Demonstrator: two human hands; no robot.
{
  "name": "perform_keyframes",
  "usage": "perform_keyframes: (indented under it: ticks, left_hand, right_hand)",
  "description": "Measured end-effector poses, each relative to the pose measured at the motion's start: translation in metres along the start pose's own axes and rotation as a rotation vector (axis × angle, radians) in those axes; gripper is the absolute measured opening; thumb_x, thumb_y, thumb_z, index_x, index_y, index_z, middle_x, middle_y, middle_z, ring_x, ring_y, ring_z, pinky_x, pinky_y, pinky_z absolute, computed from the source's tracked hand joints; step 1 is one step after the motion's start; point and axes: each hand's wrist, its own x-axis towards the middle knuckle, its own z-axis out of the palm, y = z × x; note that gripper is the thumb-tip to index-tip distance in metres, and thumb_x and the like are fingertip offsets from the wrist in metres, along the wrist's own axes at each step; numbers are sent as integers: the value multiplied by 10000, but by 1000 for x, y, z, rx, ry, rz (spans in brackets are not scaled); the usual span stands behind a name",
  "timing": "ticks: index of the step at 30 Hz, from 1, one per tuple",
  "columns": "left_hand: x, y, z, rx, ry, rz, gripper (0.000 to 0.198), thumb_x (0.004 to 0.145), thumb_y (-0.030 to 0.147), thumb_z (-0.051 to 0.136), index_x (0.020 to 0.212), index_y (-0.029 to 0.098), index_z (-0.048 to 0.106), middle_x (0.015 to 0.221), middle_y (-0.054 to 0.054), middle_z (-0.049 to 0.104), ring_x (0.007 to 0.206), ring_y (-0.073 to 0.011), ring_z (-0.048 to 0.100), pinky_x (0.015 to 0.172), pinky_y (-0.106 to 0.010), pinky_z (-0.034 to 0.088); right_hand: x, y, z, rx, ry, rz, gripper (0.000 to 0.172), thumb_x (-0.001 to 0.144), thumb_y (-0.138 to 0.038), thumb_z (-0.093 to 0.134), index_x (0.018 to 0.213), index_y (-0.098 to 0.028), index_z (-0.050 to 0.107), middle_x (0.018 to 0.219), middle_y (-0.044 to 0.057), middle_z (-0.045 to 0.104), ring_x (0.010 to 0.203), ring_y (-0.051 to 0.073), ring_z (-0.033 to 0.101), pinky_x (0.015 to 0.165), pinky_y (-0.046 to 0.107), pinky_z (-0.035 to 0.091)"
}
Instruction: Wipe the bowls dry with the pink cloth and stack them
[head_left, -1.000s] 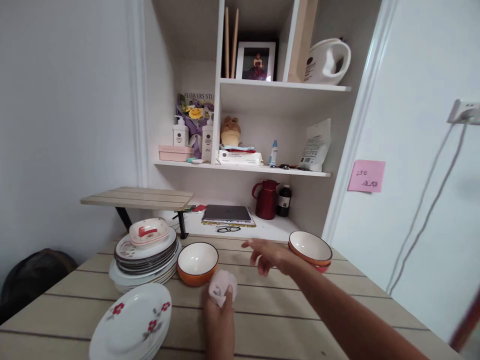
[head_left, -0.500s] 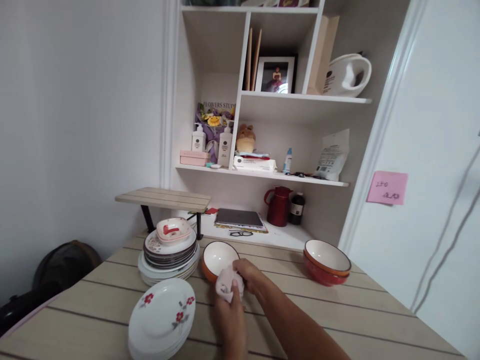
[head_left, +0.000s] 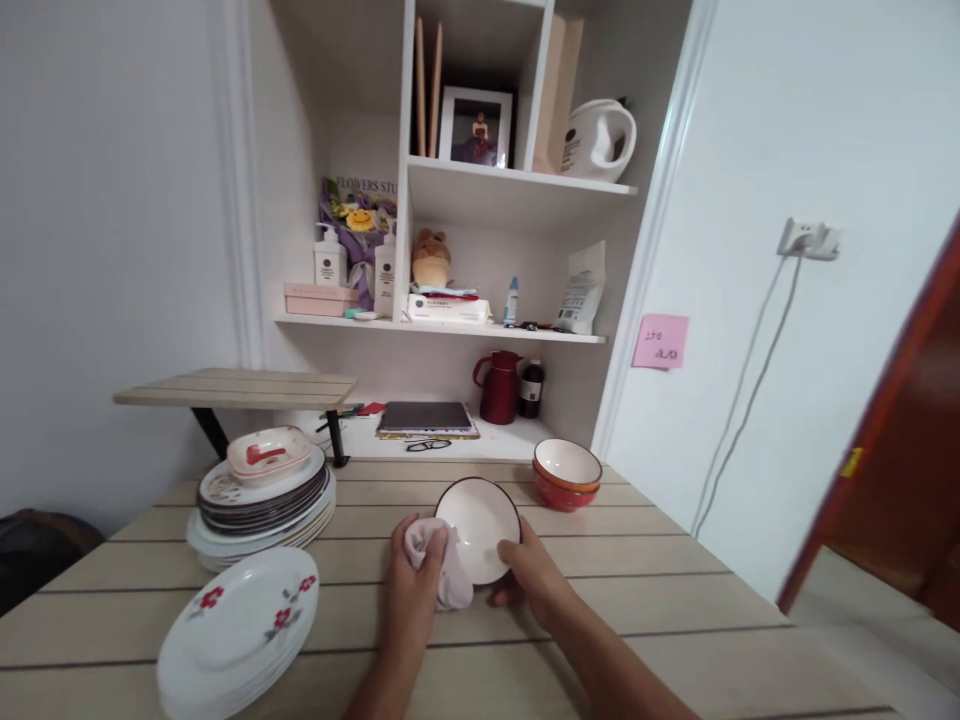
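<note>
A white-lined bowl point(head_left: 478, 525) with a dark rim is tilted toward me at the middle of the wooden table. My right hand point(head_left: 529, 570) grips its right edge, thumb over the rim and fingers underneath. My left hand point(head_left: 415, 575) is closed on a pale pink cloth point(head_left: 454, 575), which lies against the bowl's lower left rim. The outer side of the bowl is hidden. Behind and to the right stand stacked bowls point(head_left: 568, 475), orange and red outside and white within.
At the left stand a stack of plates point(head_left: 262, 535) topped by a small square dish point(head_left: 268, 455), and a pile of flowered white plates point(head_left: 244, 620). A raised wooden stand point(head_left: 240, 388) is behind them. Glasses point(head_left: 428, 445), a laptop point(head_left: 426, 416) and a red jug point(head_left: 500, 388) sit further back.
My right hand has moved from the cloth to the bowl's right rim. The cloth is now in my left hand, and the bowl is tilted toward me. The view has swung right.
</note>
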Motion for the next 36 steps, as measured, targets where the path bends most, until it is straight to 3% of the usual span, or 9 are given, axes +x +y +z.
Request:
perform_keyframes:
  ticks: [3, 5, 8, 11, 15, 18, 22, 27, 36]
  left_hand:
    - [-2, 2, -2, 104, -127, -9, 498, 719, 604, 674, 944, 160, 674, 824, -76, 728, 802, -255, 692, 732, -332, 529]
    - [-3, 5, -5, 139, -87, -47, 480, 714, 612, 659, 882, 163, 684, 767, -66, 719, 773, -262, 685, 708, -334, 516]
    - [-4, 8, -8, 118, -19, -124, 535, 667, 661, 668, 844, 156, 698, 751, -72, 723, 745, -273, 682, 677, -338, 503]
    - [-6, 10, -10, 98, -9, -183, 591, 660, 696, 666, 869, 145, 707, 814, -93, 742, 774, -286, 692, 680, -345, 504]
    - [-7, 11, -10, 82, -18, -210, 658, 663, 743, 652, 889, 127, 705, 818, -105, 742, 794, -304, 697, 678, -354, 504]
    - [-9, 14, -9, 52, -24, -227, 671, 647, 745, 683, 894, 121, 708, 816, -105, 744, 797, -301, 700, 679, -350, 510]
    - [-15, 23, -6, -181, 61, -310, 587, 697, 632, 741, 1049, 166, 677, 967, -86, 751, 845, -254, 712, 665, -306, 524]
    - [-26, 50, -8, -653, 164, -594, 205, 863, 256, 634, 1050, 177, 661, 973, -72, 741, 700, -146, 688, 540, -221, 495]
    - [-30, 80, -22, -803, 145, -447, 194, 828, 95, 571, 957, 187, 684, 1085, -68, 725, 873, -153, 697, 651, -219, 567]
  right_hand:
    - [-11, -6, -4, -25, -40, -64, 799, 610, -140, 527, 1383, -259, 361, 805, 10, 657, 418, 157, 569, 305, 230, 409]
    - [-14, -12, -5, -54, -108, -70, 944, 594, -134, 517, 1482, -303, 246, 881, 22, 673, 536, 190, 628, 404, 265, 478]
    - [-14, -16, -9, -101, -155, -108, 993, 527, -109, 524, 1487, -278, 335, 1155, 77, 649, 1001, 273, 656, 821, 388, 558]
    - [-14, -14, -10, 0, -184, -204, 936, 489, -88, 549, 1405, -267, 476, 1488, 64, 453, 1366, 286, 417, 1114, 374, 371]
    - [-17, -4, -3, 442, -437, -161, 996, 544, -100, 564, 1488, -313, 329, 1380, 61, 603, 1203, 299, 594, 1001, 425, 474]
    - [-17, 3, 5, 600, -392, -152, 946, 545, -88, 576, 1455, -272, 392, 1202, 66, 718, 1060, 302, 668, 870, 379, 526]
    - [-13, 8, 8, 619, -236, -74, 905, 567, -95, 580, 1440, -271, 426, 1033, 43, 770, 885, 281, 695, 733, 351, 532]
    - [-10, 9, 6, 587, -142, -49, 882, 579, -101, 577, 1430, -283, 437, 1017, 34, 768, 869, 268, 679, 717, 351, 525]
    - [-19, 5, 8, 528, -278, -138, 838, 552, -54, 532, 1350, -312, 518, 1151, 24, 733, 979, 266, 677, 777, 346, 519]
